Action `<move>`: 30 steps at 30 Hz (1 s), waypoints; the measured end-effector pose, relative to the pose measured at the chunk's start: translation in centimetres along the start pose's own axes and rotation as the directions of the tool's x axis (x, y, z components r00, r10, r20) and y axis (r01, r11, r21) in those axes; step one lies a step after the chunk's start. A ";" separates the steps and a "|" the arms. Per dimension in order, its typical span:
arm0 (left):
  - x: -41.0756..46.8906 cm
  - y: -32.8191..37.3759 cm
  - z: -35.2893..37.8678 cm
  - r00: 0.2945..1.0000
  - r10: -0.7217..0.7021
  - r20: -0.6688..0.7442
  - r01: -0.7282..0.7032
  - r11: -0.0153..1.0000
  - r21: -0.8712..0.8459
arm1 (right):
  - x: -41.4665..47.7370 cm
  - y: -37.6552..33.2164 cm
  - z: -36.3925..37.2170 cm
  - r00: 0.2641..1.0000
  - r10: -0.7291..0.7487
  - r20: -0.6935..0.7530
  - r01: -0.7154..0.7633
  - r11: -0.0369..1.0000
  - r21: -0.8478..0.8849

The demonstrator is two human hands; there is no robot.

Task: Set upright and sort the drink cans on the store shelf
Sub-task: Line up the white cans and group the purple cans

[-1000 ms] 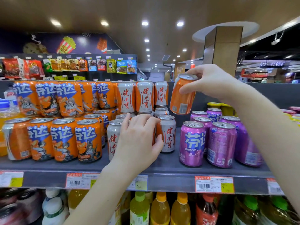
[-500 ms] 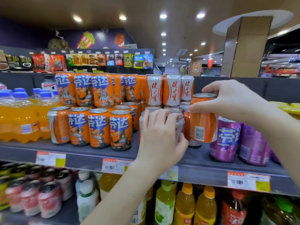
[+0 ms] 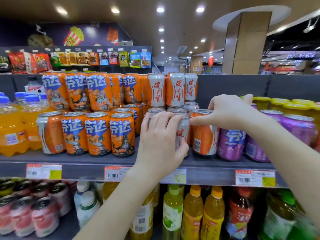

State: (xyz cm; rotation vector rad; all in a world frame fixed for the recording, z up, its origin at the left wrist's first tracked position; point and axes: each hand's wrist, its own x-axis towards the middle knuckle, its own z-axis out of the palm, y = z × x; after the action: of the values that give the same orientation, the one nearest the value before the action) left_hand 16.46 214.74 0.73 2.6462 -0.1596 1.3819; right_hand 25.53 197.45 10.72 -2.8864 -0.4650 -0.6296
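My right hand (image 3: 230, 111) grips the rim of an orange-and-silver can (image 3: 203, 139) that stands upright on the dark shelf (image 3: 86, 159), between a silver can and the purple cans (image 3: 231, 144). My left hand (image 3: 161, 137) wraps around the front silver can with red characters (image 3: 182, 134), also upright. More silver-and-orange cans (image 3: 174, 89) are stacked behind. To the left stands a row of orange cans with blue lettering (image 3: 98, 134), with a second layer on top.
Orange soda bottles (image 3: 12, 129) fill the shelf's left end, yellow-lidded cups (image 3: 285, 104) the back right. Price tags (image 3: 254, 178) line the shelf edge. Bottles and pink cans (image 3: 26, 215) sit on the shelf below. Snack packets (image 3: 78, 59) hang behind.
My right hand has brought the orange-and-silver can down from above the shelf and set it standing beside the silver can. My left hand has stayed on the silver can.
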 end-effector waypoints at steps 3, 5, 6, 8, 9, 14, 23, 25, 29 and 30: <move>0.0 -0.1 -0.1 1.000 0.002 0.010 -0.002 1.000 -0.004 | -0.1 0.1 0.3 0.998 -0.036 0.042 0.038 0.998 -0.040; 0.0 -0.1 0.0 1.000 0.002 0.013 -0.002 1.000 -0.005 | -0.3 0.3 0.4 0.993 -0.078 0.084 0.083 0.995 -0.052; -0.1 -0.1 0.0 1.000 0.001 0.011 -0.001 1.000 -0.006 | -0.4 0.5 0.3 0.990 -0.096 0.108 0.102 0.993 -0.052; -0.1 -0.1 0.1 1.000 -0.002 0.008 0.002 1.000 -0.011 | -0.7 1.3 -0.6 0.974 -0.125 0.189 0.130 0.991 -0.017; -0.1 -0.1 0.1 1.000 -0.003 0.006 0.003 1.000 -0.014 | -0.7 2.0 -1.3 0.959 -0.146 0.243 0.144 0.989 0.027; -0.2 0.0 0.3 1.000 -0.010 0.000 0.010 1.000 -0.023 | -0.9 3.3 -2.5 0.924 -0.264 0.277 0.241 0.964 0.116; 1.9 1.3 0.0 1.000 0.008 0.025 -0.007 1.000 -0.017 | -2.6 2.1 2.4 0.975 -0.195 -0.105 0.185 0.978 -0.095; 2.7 1.9 -0.1 0.995 0.038 0.089 -0.041 0.999 0.022 | -3.1 1.9 3.4 0.964 -0.193 -0.181 0.170 0.976 -0.135; 4.3 2.8 -0.2 0.969 0.047 0.241 -0.062 0.997 0.054 | -4.2 3.2 4.1 0.941 -0.216 -0.260 0.229 0.973 0.019; 4.7 2.8 -0.2 0.964 0.045 0.261 -0.062 0.996 0.057 | -4.5 3.8 4.0 0.933 -0.223 -0.282 0.257 0.962 0.090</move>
State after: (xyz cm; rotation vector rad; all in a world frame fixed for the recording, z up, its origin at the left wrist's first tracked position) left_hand 18.51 211.87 4.91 2.8890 -0.2211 1.0643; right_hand 24.45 193.53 4.86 -2.5919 -0.7926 -0.9777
